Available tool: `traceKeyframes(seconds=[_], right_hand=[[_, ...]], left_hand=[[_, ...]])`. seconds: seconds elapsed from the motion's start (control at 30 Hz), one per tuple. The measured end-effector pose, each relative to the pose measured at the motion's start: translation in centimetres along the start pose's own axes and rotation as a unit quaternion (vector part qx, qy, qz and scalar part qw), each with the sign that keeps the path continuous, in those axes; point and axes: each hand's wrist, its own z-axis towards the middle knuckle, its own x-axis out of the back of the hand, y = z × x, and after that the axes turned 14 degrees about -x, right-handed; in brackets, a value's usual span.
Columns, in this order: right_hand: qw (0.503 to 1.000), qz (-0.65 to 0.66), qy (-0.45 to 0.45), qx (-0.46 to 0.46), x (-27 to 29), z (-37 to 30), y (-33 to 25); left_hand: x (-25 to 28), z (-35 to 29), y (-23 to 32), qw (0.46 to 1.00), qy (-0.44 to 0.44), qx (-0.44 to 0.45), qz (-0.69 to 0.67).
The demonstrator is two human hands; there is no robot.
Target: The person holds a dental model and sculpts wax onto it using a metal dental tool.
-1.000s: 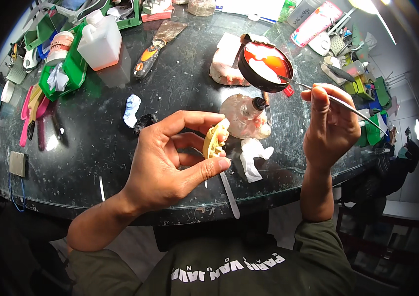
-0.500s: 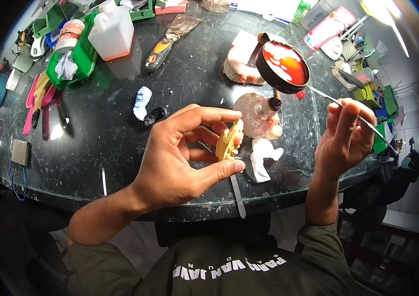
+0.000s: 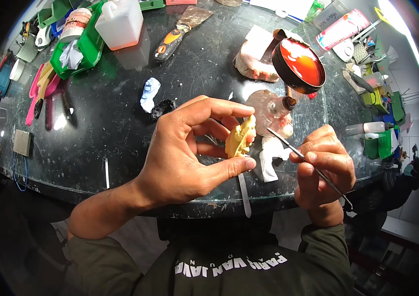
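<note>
My left hand [image 3: 182,148] pinches a small yellow dental cast [image 3: 238,140] between thumb and fingertips, tilted up above the table's near edge. In my right hand [image 3: 328,170] is a thin metal wax carver [image 3: 287,142], gripped like a pen. Its dark tip points up and left toward the glass spirit lamp [image 3: 267,109], apart from the cast. Beyond the lamp's neck, a round dark tin [image 3: 288,79] holds glossy red molten wax [image 3: 304,61]. A crumpled white cloth [image 3: 268,160] lies between my hands. Part of the cast is hidden behind my fingers.
A flat metal blade [image 3: 245,197] lies under my left hand near the edge. Blue [image 3: 149,93] and black [image 3: 163,108] lumps sit beyond it. Farther back are a scraper [image 3: 182,32], a plastic jug [image 3: 119,24], a green bin [image 3: 88,56] and a pale dental cast [image 3: 256,61].
My right hand has come down and left from beside the wax tin, bringing the carver's tip nearer the yellow cast. My left hand keeps its hold; the view has shifted slightly.
</note>
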Motion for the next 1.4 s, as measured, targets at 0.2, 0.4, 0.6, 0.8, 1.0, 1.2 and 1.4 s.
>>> traceKeyframes(seconds=[0.2, 0.4, 0.6, 0.8, 1.0, 1.2, 1.4], right_hand=[[1.000, -0.003, -0.021, -0.023, -0.13, 0.30, -0.70], [1.000, 0.008, -0.022, -0.014, -0.35, 0.37, -0.66], [1.000, 0.005, -0.025, -0.013, -0.26, 0.37, -0.68], [1.000, 0.004, -0.026, -0.007, -0.32, 0.46, -0.51], [1.000, 0.004, -0.023, -0.008, -0.13, 0.48, -0.56], [1.000, 0.007, -0.023, -0.015, -0.35, 0.55, -0.67], [1.000, 0.007, -0.019, -0.014, -0.35, 0.52, -0.64]], left_hand=[[-0.02, -0.02, 0.04, 1.000, 0.001, -0.002, 0.006], [0.03, -0.04, -0.05, 1.000, 0.001, -0.008, 0.006], [-0.01, 0.02, -0.09, 1.000, -0.001, -0.012, 0.000], [0.05, -0.04, -0.09, 1.000, -0.002, -0.010, 0.007], [0.00, 0.02, 0.01, 1.000, -0.003, -0.009, 0.005], [0.08, -0.06, -0.08, 1.000, 0.000, -0.004, 0.008], [0.03, 0.00, -0.09, 1.000, -0.003, -0.007, 0.009]])
